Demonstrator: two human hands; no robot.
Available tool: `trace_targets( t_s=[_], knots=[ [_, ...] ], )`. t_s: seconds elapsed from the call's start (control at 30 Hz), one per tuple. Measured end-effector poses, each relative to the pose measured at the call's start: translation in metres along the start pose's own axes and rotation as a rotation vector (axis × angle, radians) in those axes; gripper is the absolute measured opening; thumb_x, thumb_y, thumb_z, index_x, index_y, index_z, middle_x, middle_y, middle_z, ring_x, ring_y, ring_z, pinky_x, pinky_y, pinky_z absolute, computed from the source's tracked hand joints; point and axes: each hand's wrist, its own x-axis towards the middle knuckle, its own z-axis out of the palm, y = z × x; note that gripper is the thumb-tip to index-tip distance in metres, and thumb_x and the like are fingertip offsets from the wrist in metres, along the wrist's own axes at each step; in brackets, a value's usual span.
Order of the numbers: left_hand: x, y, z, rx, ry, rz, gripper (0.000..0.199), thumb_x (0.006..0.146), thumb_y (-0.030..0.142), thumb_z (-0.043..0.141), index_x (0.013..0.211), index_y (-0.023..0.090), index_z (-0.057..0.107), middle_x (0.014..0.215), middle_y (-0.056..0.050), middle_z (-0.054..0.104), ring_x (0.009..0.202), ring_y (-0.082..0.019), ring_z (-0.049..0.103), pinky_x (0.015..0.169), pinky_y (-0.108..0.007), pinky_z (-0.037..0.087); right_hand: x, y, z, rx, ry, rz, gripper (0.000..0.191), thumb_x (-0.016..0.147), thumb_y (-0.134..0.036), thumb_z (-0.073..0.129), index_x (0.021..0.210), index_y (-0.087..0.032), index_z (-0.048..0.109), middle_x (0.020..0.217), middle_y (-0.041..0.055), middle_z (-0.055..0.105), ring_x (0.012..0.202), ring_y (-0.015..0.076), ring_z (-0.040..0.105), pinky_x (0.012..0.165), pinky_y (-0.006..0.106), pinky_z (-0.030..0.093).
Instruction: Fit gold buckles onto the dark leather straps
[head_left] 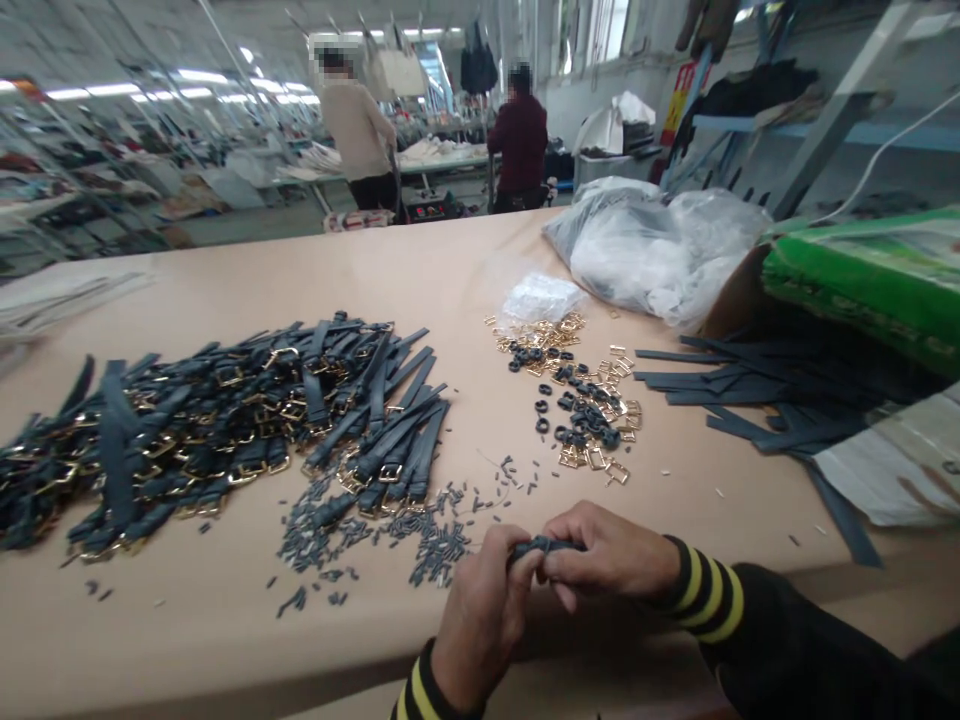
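Observation:
My left hand [484, 610] and my right hand [604, 555] meet over the table's near edge, both closed on one dark strap [541, 545]. The strap runs between the fingertips of the two hands, and much of it is hidden by them. Just beyond my left hand, many small dark pieces [442, 548] lie scattered. Farther off are gold buckles [619, 470] and small dark loops [592, 418]. A large pile of dark straps with gold buckles [225, 420] covers the left side.
Plain dark strips [697, 383] lie at the right, beside a green package [862, 290]. Clear plastic bags [645, 245] rest at the back right of the table [420, 270]. Two people [360, 130] stand beyond it, near other tables.

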Motion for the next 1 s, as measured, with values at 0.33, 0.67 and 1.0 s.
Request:
trace_targets(
  t_s=[0.33, 0.67, 1.0],
  knots=[
    [0.006, -0.048, -0.067, 0.027, 0.163, -0.198, 0.018, 0.085, 0.036, 0.041, 0.085, 0.02, 0.049, 0.06, 0.001, 0.055, 0.053, -0.015, 0.055, 0.051, -0.026, 0.041, 0.087, -0.04, 0.029, -0.628, 0.247, -0.251, 0.015, 0.074, -0.021, 0.051, 0.063, -0.012, 0.055, 0.05, -0.0052, 0.039, 0.046, 0.0051, 0.034, 0.044, 0.017, 0.024],
    [0.051, -0.108, -0.143, 0.521, 0.334, -0.032, 0.035, 0.085, 0.04, 0.038, 0.102, 0.013, 0.053, 0.101, -0.013, 0.059, 0.096, -0.026, 0.054, 0.085, -0.04, 0.042, 0.181, -0.093, -0.02, -1.351, -0.039, -0.259, 0.017, 0.074, -0.023, 0.061, 0.09, -0.018, 0.064, 0.083, 0.0056, 0.061, 0.073, 0.0157, 0.052, 0.064, 0.025, 0.037],
    [0.046, -0.14, -0.129, 0.316, 0.149, -0.062, 0.039, 0.084, 0.041, 0.041, 0.111, 0.017, 0.055, 0.115, -0.01, 0.058, 0.109, -0.023, 0.05, 0.097, -0.043, 0.038, 0.162, -0.044, 0.001, 0.046, 0.332, 0.15, 0.026, 0.086, -0.035, 0.046, 0.077, -0.011, 0.051, 0.066, 0.0034, 0.059, 0.056, 0.0101, 0.056, 0.054, 0.023, 0.045]
  ],
)
